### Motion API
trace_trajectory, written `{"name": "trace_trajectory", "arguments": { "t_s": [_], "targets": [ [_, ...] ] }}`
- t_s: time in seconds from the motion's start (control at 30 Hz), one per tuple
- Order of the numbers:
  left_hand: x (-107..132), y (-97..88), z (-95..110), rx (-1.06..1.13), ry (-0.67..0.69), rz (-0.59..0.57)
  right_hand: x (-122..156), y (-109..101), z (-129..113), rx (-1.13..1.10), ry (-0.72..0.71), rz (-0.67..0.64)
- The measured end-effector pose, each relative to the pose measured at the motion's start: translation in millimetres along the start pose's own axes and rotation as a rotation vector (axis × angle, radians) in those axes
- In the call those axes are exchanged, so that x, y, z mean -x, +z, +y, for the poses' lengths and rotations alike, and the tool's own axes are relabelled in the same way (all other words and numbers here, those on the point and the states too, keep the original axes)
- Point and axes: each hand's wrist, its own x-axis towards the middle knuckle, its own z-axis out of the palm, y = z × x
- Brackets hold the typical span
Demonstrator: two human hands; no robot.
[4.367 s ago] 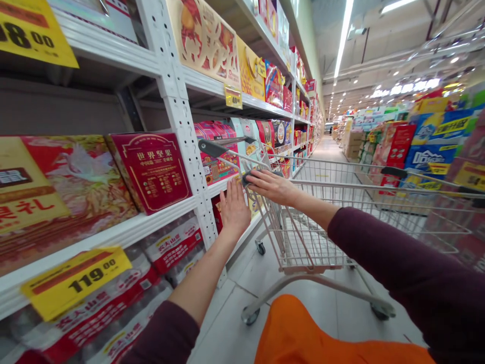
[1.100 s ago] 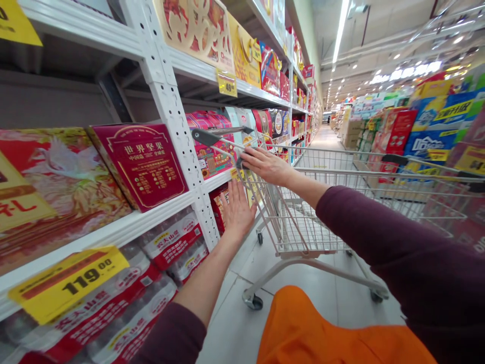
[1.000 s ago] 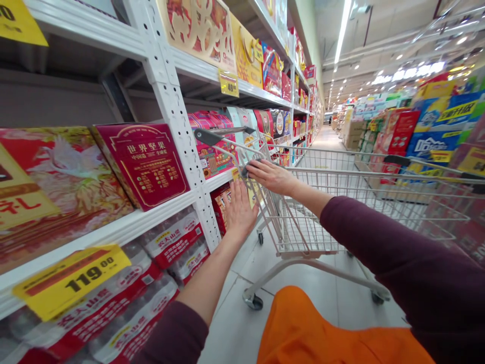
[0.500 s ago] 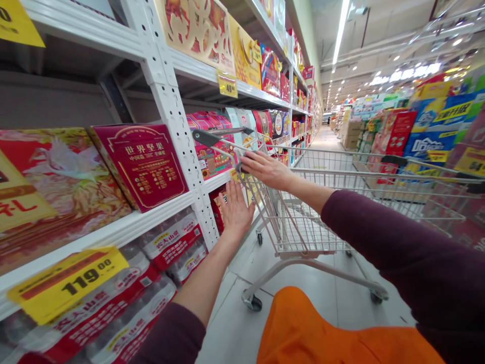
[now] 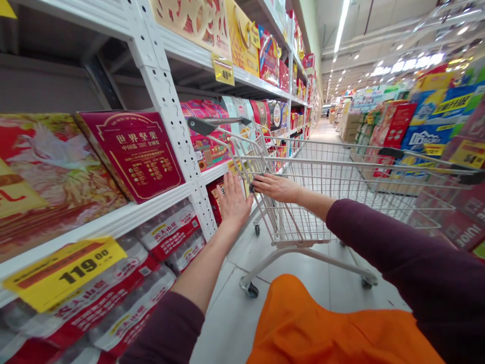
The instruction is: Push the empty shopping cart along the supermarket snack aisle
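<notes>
A wire shopping cart (image 5: pixel 341 164) stands in the aisle next to the white shelf (image 5: pixel 162 198), its grey handle (image 5: pixel 215 123) raised toward the goods. My right hand (image 5: pixel 276 187) lies on the cart's near wire end, fingers together and curled over a small dark part there. My left hand (image 5: pixel 233 202) is open with fingers stretched upward, palm toward the shelf edge and the cart's corner, holding nothing. Both sleeves are dark purple.
A dark red gift box (image 5: pixel 132 151) leans on the shelf above wrapped bottle packs (image 5: pixel 166 236) and a yellow 119.00 price tag (image 5: pixel 64 270). Stacked goods (image 5: pixel 435 126) line the right side. An orange garment (image 5: pixel 322 328) fills the lower view. Pale floor (image 5: pixel 322 131) runs ahead.
My right hand has slid down from the cart's top rail to a lower spot on its near end. My left hand stays open by the shelf edge.
</notes>
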Motion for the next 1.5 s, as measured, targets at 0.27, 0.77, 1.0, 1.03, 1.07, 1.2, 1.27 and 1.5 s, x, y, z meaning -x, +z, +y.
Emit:
{"name": "trace_trajectory", "arguments": {
  "t_s": [0.27, 0.77, 1.0, 1.03, 1.07, 1.2, 1.27, 1.5],
  "targets": [
    [-8, 2.7, -2, 0.018, -0.001, 0.037, -63, -49, 40, 0.019, 0.164, 0.127],
    [-1, 2.3, -1, -0.003, 0.008, 0.017, -6, 4, -5, -0.002, 0.023, 0.008],
    [-14, -0.8, 0, 0.023, -0.022, 0.038, -57, -34, 42, -0.015, 0.146, 0.166],
    [-15, -1.7, 0, 0.023, -0.020, 0.039, -56, -33, 42, -0.005, 0.152, 0.159],
    [-15, -2.7, 0, 0.021, -0.018, 0.038, -52, -29, 39, 0.004, 0.152, 0.143],
    [-13, -6.5, -2, 0.009, -0.026, 0.038, -19, -4, 13, -0.004, 0.111, 0.045],
    [-12, -7.8, -4, 0.003, -0.035, 0.036, -4, 6, 0, -0.015, 0.096, 0.004],
    [-16, -6.9, -6, 0.026, 0.003, 0.073, -23, -16, 11, -0.069, 0.137, 0.048]
  ]
}}
